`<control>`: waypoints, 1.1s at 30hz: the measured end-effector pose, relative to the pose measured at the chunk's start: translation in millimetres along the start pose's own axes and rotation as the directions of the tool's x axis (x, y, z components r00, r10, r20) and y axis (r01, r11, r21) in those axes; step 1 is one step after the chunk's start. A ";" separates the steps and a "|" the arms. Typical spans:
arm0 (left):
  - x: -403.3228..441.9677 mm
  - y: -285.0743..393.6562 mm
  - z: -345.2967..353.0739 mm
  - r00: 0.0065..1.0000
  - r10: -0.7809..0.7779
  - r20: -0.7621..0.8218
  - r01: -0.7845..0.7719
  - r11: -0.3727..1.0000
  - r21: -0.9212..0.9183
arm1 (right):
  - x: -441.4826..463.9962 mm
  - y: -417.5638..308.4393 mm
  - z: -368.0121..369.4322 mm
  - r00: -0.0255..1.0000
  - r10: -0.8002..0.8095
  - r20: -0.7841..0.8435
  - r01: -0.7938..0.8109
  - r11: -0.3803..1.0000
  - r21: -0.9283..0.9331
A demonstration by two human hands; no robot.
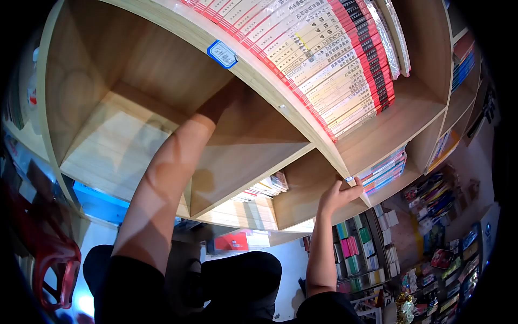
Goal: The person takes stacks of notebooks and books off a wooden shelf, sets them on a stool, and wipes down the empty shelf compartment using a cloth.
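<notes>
My left arm reaches into a bare wooden shelf compartment (pixel 129 113). My left hand (pixel 236 93) is in deep shadow under the upper board, and its fingers cannot be made out. To the right, my right hand (pixel 339 197) is closed on the front edge of the wooden shelf (pixel 330 156), beside a small white tag (pixel 350 181). Above both hands stands a long row of books (pixel 318 59) with red, white and black spines. A blue-framed label (pixel 222 54) is fixed to the shelf edge beneath them.
More books (pixel 384 170) stand in the compartment right of my right hand, and others (pixel 264 188) lie lower down. A red plastic stool (pixel 56 264) is at left. Packed shelves (pixel 359 248) and a display of goods (pixel 448 254) fill the lower right.
</notes>
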State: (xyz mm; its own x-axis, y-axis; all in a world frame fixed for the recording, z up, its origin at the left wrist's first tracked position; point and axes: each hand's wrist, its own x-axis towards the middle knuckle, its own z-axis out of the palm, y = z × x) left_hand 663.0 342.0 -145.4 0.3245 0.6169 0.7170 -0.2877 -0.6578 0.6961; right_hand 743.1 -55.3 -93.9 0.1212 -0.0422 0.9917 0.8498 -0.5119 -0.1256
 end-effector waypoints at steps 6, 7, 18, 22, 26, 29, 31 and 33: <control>8.8 17.2 -2.8 0.998 -0.013 -0.055 0.009 0.996 -0.087 | -0.5 0.2 -1.4 0.998 -0.060 0.012 0.061 0.996 -0.061; 7.9 24.0 -2.5 0.998 -0.002 -0.065 -0.004 0.996 -0.092 | 1.3 0.4 0.0 0.999 -0.052 0.015 0.053 0.996 -0.067; -56.3 99.5 -26.5 0.994 0.099 -0.049 -0.103 0.991 -0.083 | 3.5 -9.7 -7.0 0.999 -0.037 0.037 0.040 0.997 -0.066; -68.6 110.7 -15.2 0.998 0.026 -0.058 -0.019 0.992 0.128 | 4.7 -12.5 -9.1 0.998 -0.028 0.051 0.033 0.996 -0.087; -120.1 175.8 -58.7 0.940 -0.072 0.334 -0.043 0.945 0.324 | 5.5 -10.9 -9.2 0.998 -0.035 0.044 0.038 0.997 -0.072; -146.4 185.8 -65.8 0.952 0.161 0.261 -0.205 0.967 0.153 | 5.4 -7.9 -9.6 0.997 -0.039 0.063 0.044 0.996 -0.074; -157.1 216.5 -74.3 0.990 -0.071 0.126 0.082 0.993 -0.087 | 5.5 -7.6 -9.5 0.999 -0.009 0.051 0.013 0.996 -0.085; -166.0 223.3 -78.3 0.995 -0.022 0.093 0.031 0.995 -0.099 | 6.7 -7.8 -11.5 0.998 0.007 0.063 -0.002 0.997 -0.081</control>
State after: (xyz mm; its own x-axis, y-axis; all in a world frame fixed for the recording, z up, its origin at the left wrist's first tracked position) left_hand 474.4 126.6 -106.2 0.4128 0.5882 0.6954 -0.3651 -0.5926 0.7180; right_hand 731.3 -61.4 -86.0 0.1588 0.0085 0.9873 0.8055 -0.5794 -0.1246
